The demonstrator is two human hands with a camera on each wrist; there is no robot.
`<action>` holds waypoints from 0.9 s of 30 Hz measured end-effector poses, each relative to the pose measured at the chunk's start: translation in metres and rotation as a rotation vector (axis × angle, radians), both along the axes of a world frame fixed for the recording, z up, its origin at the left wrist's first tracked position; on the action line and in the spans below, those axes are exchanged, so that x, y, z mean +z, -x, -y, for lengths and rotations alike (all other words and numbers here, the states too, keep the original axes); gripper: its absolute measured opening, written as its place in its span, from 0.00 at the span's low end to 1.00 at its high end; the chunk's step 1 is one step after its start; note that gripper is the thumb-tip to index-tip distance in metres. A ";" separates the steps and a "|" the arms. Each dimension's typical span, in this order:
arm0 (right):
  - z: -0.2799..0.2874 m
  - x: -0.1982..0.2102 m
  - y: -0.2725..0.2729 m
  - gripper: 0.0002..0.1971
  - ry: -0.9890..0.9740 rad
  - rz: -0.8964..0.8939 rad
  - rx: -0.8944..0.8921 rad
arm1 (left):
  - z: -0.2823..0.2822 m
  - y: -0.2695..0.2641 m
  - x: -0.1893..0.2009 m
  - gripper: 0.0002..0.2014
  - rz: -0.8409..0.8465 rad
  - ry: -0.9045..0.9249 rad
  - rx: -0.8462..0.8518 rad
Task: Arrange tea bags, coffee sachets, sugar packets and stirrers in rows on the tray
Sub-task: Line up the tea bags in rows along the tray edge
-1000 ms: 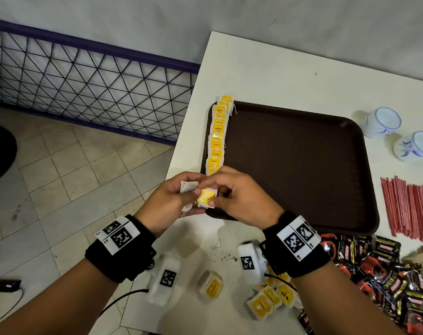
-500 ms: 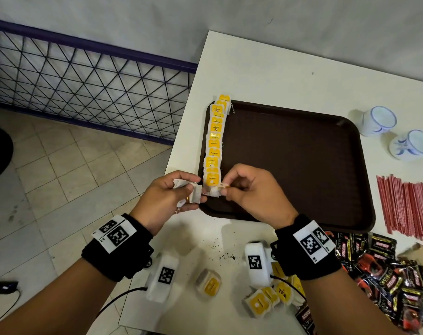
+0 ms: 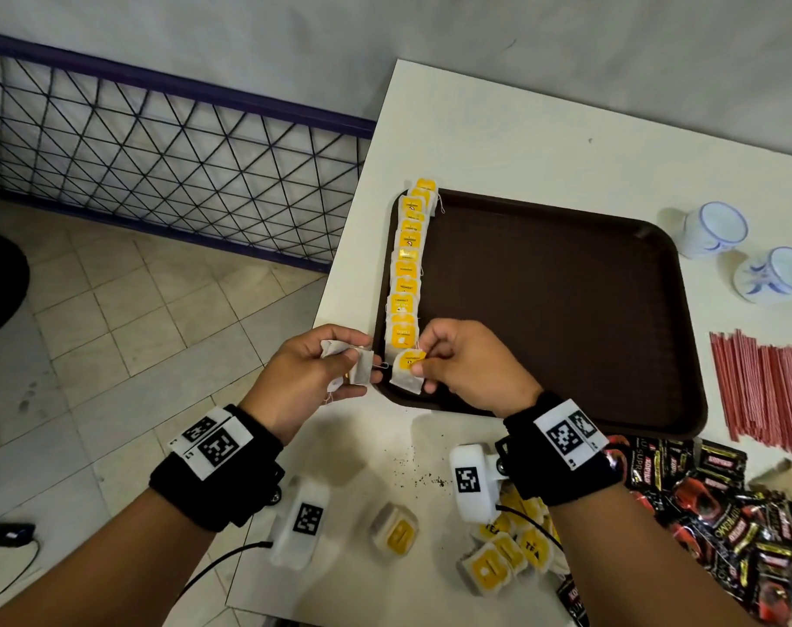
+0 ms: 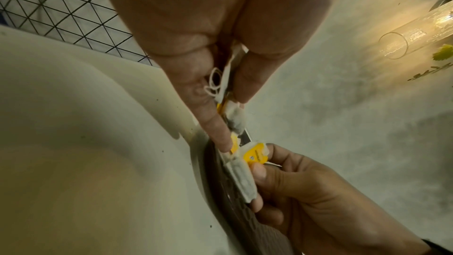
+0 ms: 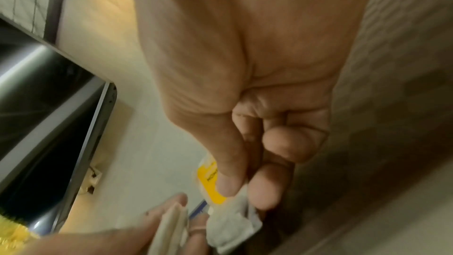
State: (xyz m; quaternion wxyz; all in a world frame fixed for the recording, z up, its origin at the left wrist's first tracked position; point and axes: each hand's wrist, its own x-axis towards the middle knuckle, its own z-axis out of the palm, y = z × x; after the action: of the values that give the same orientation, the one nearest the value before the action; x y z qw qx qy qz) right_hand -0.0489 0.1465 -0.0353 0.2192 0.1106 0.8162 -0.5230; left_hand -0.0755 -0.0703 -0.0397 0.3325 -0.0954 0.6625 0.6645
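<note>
Tea bag (image 3: 407, 372) pinched in right hand (image 3: 464, 371) at the tray's (image 3: 566, 310) lower-left corner, likely extending the tea-bag row (image 3: 407, 269) up its left edge. Left hand (image 3: 315, 377) grips spare bags (image 3: 346, 362), probably as feed stock; count hidden by fingers. Right-wrist view blurred.

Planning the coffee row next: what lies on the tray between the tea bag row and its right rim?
Nothing: in the head view the tray floor is bare brown from the tea bag row to the right rim.

White table (image 3: 498, 142) against a grey wall (image 3: 385, 33), beige tiled floor (image 3: 127, 310), black mesh fence (image 3: 159, 174) at left
</note>
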 end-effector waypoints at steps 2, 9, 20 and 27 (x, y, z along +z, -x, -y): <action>0.004 -0.005 0.003 0.07 -0.029 -0.001 0.013 | 0.000 0.000 -0.001 0.10 0.010 -0.001 0.006; 0.016 -0.016 0.009 0.10 -0.201 -0.055 -0.090 | -0.002 0.000 -0.001 0.10 0.051 -0.029 0.036; 0.014 0.006 0.003 0.04 -0.033 -0.290 -0.108 | -0.017 0.003 0.008 0.22 -0.046 0.046 -0.133; 0.012 0.008 0.001 0.07 -0.015 -0.262 -0.008 | -0.030 0.003 0.009 0.20 -0.294 0.157 -0.312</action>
State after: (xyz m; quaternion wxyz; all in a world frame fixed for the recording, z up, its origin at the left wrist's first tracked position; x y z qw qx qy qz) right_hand -0.0495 0.1342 -0.0270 0.1080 0.0461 0.8412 -0.5279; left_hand -0.0790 -0.0405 -0.0306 0.3224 0.0806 0.7602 0.5583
